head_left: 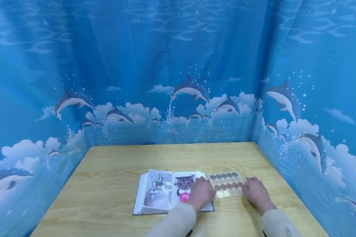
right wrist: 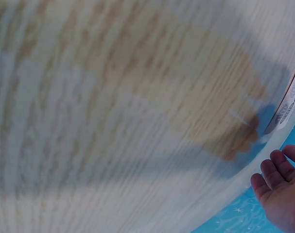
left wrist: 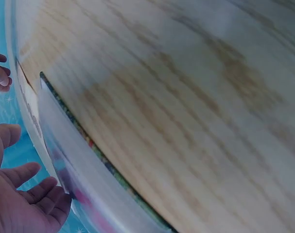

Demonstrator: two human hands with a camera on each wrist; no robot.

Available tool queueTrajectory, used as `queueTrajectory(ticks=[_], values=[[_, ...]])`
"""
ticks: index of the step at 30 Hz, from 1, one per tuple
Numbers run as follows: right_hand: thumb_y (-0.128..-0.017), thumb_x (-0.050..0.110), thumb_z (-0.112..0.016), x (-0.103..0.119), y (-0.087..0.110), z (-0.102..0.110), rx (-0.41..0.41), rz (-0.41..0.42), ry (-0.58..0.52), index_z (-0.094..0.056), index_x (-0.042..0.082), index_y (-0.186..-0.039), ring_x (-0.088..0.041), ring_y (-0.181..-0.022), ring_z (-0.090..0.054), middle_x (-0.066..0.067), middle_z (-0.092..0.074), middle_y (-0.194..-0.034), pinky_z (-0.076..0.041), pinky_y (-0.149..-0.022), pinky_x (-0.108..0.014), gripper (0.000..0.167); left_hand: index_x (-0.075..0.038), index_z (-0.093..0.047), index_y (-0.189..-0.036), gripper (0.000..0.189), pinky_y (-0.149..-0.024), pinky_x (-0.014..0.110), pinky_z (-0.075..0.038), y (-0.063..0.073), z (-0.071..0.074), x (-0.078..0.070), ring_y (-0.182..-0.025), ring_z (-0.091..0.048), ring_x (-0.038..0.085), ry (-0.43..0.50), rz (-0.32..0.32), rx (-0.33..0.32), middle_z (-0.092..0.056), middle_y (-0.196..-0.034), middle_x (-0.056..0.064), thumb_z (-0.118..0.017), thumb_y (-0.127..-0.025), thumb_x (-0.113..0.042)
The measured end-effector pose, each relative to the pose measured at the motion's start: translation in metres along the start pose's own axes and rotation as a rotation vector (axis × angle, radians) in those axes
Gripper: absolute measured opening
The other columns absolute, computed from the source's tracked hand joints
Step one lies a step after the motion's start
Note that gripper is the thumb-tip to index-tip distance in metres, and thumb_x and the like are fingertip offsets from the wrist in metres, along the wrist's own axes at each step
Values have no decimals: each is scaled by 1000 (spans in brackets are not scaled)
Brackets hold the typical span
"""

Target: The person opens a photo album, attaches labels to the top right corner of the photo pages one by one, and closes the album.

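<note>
An open book (head_left: 158, 194) lies on the table, with a white cat on its left page and a striped cat (head_left: 184, 184) on its right page. My left hand (head_left: 200, 194) rests over the outer side of the right page; its fingers look relaxed in the left wrist view (left wrist: 28, 201). Just right of the book lies a sheet of round stickers (head_left: 226, 185), in dark and pale rows. At the sheet's right edge is my right hand (head_left: 256, 192), fingers loosely extended; whether they touch the sheet is unclear. The right wrist view shows a printed sheet edge (right wrist: 289, 104) near that hand.
The wood-grain table (head_left: 106, 184) extends to both sides of the book and behind it. Blue curtains (head_left: 142, 59) with dolphins and clouds enclose the table at the back, left and right.
</note>
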State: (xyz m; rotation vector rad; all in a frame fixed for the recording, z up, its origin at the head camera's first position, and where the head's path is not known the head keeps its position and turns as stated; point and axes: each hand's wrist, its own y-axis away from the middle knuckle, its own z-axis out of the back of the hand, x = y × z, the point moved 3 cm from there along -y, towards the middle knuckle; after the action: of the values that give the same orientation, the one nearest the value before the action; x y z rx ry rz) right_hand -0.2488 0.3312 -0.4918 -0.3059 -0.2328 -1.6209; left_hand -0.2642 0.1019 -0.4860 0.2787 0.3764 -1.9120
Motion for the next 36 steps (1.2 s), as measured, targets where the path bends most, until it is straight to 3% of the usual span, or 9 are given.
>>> queueTrajectory(ticks=[3,10,19,28,36], values=[[-100,17,-48,-1,0,0,3,0,17,-45,-23,-130,-58,-119,-44,-44,-44,-130,-37,-102,-67,50,-7,-70,-84,33,-83,43,-50,0,-4,-1,-86,-53,22,-38,4,-8,-58,-90,7,-72,-86,-39],[-99,16,-49,-3,0,-2,-3,-3,48,-48,-22,-127,-58,-116,-47,-43,-47,-126,-39,-99,-66,47,-7,-73,-95,38,-90,43,-48,1,-13,-4,-96,-54,23,-147,15,9,-60,-99,8,-68,-88,-44],[-98,13,-46,-5,-1,-8,37,-34,57,-55,-19,-119,-58,-113,-47,-43,-46,-124,-40,-97,-68,39,-11,-73,-95,40,-84,38,-46,3,-23,-8,-96,-52,21,-282,4,8,-59,-100,5,-65,-90,-50],[-99,14,-44,-5,-1,-12,34,-30,59,-58,-18,-116,-59,-116,-44,-44,-45,-126,-39,-98,-68,39,-15,-71,-92,35,-81,37,-44,3,-27,-9,-92,-48,20,-294,6,23,-54,-95,4,-62,-92,-49],[-103,23,-43,-3,-3,-10,40,-57,25,-58,-17,-118,-58,-117,-45,-43,-45,-128,-38,-99,-68,45,-12,-72,-93,41,-81,36,-45,4,-21,-9,-93,-49,21,-265,3,10,-54,-95,6,-60,-93,-52]])
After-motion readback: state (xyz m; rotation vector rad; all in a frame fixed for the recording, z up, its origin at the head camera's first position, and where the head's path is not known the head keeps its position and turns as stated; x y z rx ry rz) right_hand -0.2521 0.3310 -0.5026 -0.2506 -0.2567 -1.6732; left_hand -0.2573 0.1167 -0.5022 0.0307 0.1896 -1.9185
